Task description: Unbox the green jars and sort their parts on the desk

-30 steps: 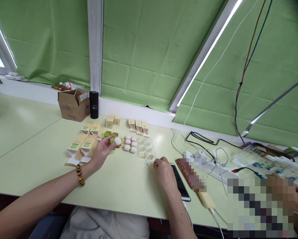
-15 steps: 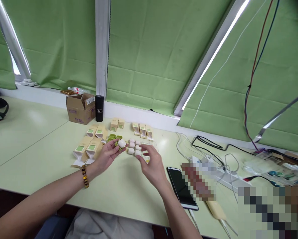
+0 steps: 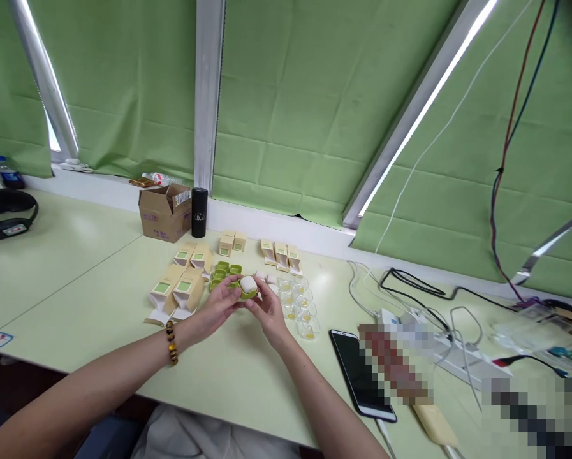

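Observation:
My left hand and my right hand meet over the pale green table, both pinched on one small green holder with a white piece seated in it. A beaded bracelet sits on my left wrist. Behind the hands lie more green holders, loose white pieces and several clear plastic cups with yellow bits inside. Beige cartons with green labels lie flat to the left, and smaller ones stand further back.
A brown cardboard box and a black cylinder stand near the window sill. A phone lies to the right beside a power strip and tangled cables. A black headset rests far left.
My right hand came left from the clear cups to join my left hand on the green holder. The view shifted, so everything sits further right in the picture.

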### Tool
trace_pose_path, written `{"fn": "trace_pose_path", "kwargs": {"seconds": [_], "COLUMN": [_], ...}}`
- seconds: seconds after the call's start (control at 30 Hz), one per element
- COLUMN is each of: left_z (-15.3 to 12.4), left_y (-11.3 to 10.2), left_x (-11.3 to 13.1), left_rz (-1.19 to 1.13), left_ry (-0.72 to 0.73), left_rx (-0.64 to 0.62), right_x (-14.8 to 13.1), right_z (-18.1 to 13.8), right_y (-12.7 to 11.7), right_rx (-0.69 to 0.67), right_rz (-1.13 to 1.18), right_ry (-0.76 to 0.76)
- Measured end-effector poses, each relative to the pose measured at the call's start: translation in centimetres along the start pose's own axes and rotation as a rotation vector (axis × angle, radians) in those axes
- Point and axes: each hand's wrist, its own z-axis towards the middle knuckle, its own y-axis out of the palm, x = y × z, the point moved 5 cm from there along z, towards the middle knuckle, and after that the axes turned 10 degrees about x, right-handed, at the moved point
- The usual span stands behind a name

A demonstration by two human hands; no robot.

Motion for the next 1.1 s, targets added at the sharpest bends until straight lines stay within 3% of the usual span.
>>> {"fn": "trace_pose_path", "kwargs": {"seconds": [0.2,0.33,0.5,0.73,0.97,1.1], "left_z": [-0.3,-0.3,0.0,-0.5,-2.1,-2.2], "left_y": [0.6,0.4,-0.6,-0.5,0.7,0.8], "left_x": [-0.1,-0.1,1.2,2.0,3.1,3.2], "left_rz": [-0.015,0.118,0.380,0.535,1.037,1.065], "left_ry": [0.001,0.038,0.231,0.416,0.862,0.919], "left_rx": [-0.072,-0.038,0.115,0.091,0.102,0.093], "right_x": [-0.1,-0.1,-0.1,-0.8,-0.7,-0.6], "right_z": [-0.3,-0.2,-0.2,-1.0,-0.9,-0.7], "right_y": [-0.2,-0.7,-1.5,-0.9,-0.5,-0.1], "right_rx": [0.022,0.096,0.187,0.211,0.249,0.216], "right_rz": [0.084,0.075,-0.007,-0.236,-0.064,-0.011], "right_ry": [0.067,0.041,-0.058,-0.164,-0.081,-0.023]}}
